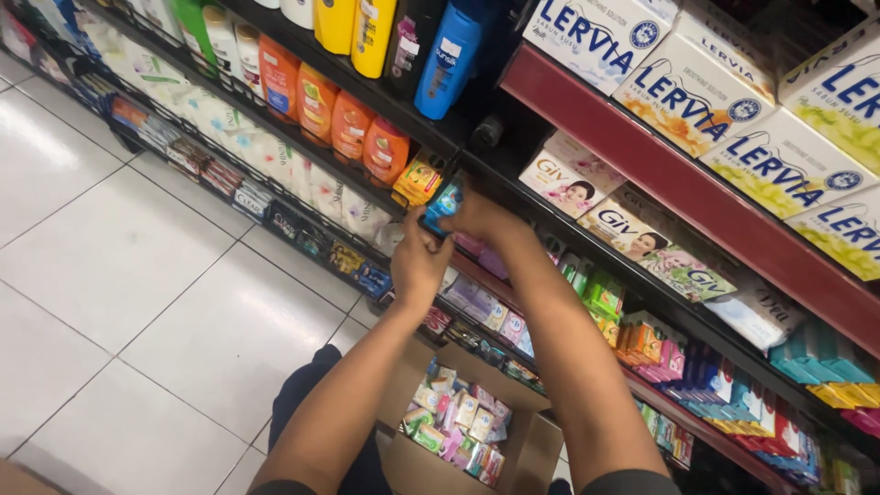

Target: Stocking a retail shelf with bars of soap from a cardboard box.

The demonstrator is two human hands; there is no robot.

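I am holding a small blue packet point(444, 203) up at the front edge of the middle shelf point(458, 147), just below the orange bottles point(350, 124) and beside a yellow-orange pack point(418, 179). It looks to me like a light, boxy little thing, probably stiff card or wrap around a bar, so I judge it will not sag or crush easily, though a glossy wrapper could be slippery. The short ends and the flat sides seem the best places to take hold, and that is about where I am pinching it.

My right hand point(486, 220) is wrapping over the packet from the far side, fingers curled close around it. My left hand point(417, 261) is coming up from below, its fingers point(410, 225) bent and touching the packet's near end; they are nearly closed, not spread. How firmly each hand is pressing I cannot tell, since the knuckles are hiding the contact.

Below my forearms an open cardboard box point(532, 440) is sitting by my knees on the tiled floor point(137, 275), filled with more small colourful packets point(454, 422). Along the red-edged shelf point(660, 174) above, large white soap cartons point(697, 92) are lying in a row.
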